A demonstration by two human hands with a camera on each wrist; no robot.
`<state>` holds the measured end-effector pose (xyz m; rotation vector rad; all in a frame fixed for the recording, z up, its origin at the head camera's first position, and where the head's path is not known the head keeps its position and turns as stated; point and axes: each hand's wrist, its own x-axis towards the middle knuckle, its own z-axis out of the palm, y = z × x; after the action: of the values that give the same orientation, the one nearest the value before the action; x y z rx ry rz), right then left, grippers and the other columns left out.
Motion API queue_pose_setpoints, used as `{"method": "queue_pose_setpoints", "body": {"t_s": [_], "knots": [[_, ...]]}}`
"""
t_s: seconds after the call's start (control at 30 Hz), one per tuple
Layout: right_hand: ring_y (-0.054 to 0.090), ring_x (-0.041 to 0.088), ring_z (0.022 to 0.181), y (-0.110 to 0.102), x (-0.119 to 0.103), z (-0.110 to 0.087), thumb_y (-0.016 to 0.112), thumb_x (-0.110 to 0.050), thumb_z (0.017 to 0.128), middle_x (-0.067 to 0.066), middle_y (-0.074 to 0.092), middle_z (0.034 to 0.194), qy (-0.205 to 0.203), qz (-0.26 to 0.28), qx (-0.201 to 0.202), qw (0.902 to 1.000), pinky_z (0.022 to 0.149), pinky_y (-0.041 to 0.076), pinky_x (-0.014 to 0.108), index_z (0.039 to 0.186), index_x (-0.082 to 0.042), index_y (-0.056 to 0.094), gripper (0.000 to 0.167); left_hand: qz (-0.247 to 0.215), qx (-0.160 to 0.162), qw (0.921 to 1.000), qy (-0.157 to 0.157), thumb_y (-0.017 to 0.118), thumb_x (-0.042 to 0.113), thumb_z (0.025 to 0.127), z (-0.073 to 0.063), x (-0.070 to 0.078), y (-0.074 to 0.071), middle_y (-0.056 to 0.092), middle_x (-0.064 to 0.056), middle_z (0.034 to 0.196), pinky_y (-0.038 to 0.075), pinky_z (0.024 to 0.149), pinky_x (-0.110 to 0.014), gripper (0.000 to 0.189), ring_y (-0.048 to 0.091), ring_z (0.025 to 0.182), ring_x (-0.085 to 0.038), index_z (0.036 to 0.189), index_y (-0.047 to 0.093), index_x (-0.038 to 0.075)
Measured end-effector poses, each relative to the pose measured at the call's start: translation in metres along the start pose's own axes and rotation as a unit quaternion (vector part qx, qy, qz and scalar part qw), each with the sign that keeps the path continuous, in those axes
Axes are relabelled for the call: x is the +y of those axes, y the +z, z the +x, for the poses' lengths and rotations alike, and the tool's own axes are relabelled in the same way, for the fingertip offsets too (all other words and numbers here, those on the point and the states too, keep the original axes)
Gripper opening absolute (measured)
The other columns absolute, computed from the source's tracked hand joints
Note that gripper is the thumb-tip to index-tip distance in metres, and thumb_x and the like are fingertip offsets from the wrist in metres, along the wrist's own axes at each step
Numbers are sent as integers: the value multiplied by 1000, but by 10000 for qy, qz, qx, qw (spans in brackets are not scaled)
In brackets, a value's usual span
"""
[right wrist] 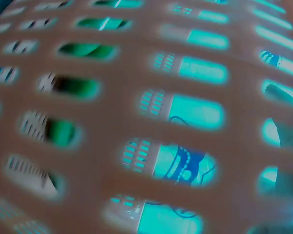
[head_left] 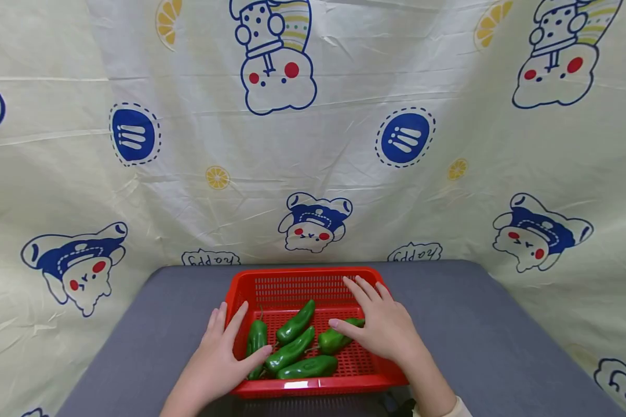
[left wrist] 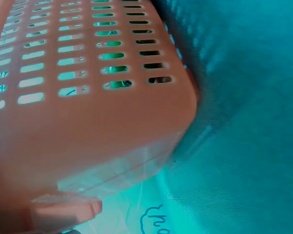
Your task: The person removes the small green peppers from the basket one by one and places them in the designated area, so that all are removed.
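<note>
A red plastic basket (head_left: 313, 385) with slotted walls stands on the grey table, and several green peppers (head_left: 297, 321) lie on its floor. At the left rim is my left hand (head_left: 221, 356), its fingers extended along the outside and the thumb reaching over the basket's front left corner. My right hand (head_left: 381, 324) lies over the right rim with fingers spread, the thumb pointing inward above one pepper (head_left: 331, 341). Neither hand holds a pepper. Close up in the left wrist view is the basket's slotted wall (left wrist: 88, 122); slots with green behind them fill the right wrist view.
The grey table (head_left: 151, 347) extends to both sides of the basket. Behind it hangs a pale printed sheet (head_left: 355, 220) with cartoon figures, orange slices and blue ovals. Something dark (head_left: 399, 405) shows below the basket's front right edge, too little visible to name.
</note>
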<state>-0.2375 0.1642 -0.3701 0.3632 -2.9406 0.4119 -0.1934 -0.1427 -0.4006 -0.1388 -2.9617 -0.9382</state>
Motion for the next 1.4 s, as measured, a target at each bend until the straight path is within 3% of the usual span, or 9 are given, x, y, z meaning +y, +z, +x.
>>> {"method": "queue_pose_setpoints", "body": {"t_s": [0.2, 0.4, 0.53, 0.93, 1.27, 1.4], "knots": [[37, 43, 142, -2, 6, 1, 51, -82, 80, 5, 38, 159, -4, 11, -39, 10000, 96, 46, 67, 155, -31, 33, 93, -492, -214, 9986, -26, 73, 70, 73, -5, -3, -2, 5, -18, 167, 40, 100, -72, 118, 3, 152, -45, 161, 14, 18], [41, 39, 140, -10, 12, -2, 53, -80, 80, 6, 39, 158, 6, 80, -177, 9998, 97, 44, 69, 155, -30, 34, 92, -632, -427, 9971, 60, 79, 65, 69, -7, -4, -7, 2, -20, 167, 31, 111, -68, 131, 1, 152, -46, 159, 7, 1], [42, 38, 139, -16, 16, -3, 54, -79, 81, 5, 39, 159, 27, 70, -249, 9997, 96, 45, 68, 155, -31, 34, 91, -695, -550, 9959, 197, 82, 61, 68, -7, -4, -10, -1, -22, 166, 25, 115, -68, 135, -1, 152, -47, 157, 4, -5], [47, 41, 134, -32, 25, -5, 58, -77, 80, 10, 39, 158, 13, -54, -438, 9990, 91, 49, 68, 155, -30, 35, 91, -1062, -513, 9923, 370, 85, 56, 66, -6, -11, -10, 0, -17, 167, 24, 115, -68, 133, -3, 153, -43, 158, 8, -2], [41, 43, 139, -61, 24, -4, 65, -71, 79, 10, 38, 159, -315, 39, -1165, 9927, 92, 47, 70, 154, -29, 36, 90, -808, -502, 9949, 326, 83, 62, 64, -6, -12, -10, 7, -15, 167, 32, 111, -67, 133, 4, 153, -43, 158, 12, 0], [42, 41, 139, -67, 25, 1, 71, -65, 78, 10, 41, 157, -492, 40, -1347, 9897, 93, 49, 67, 153, -28, 39, 89, -807, -502, 9949, 341, 83, 61, 64, -6, -12, -10, 7, -16, 167, 31, 112, -67, 133, 3, 153, -43, 158, 13, 0]]}}
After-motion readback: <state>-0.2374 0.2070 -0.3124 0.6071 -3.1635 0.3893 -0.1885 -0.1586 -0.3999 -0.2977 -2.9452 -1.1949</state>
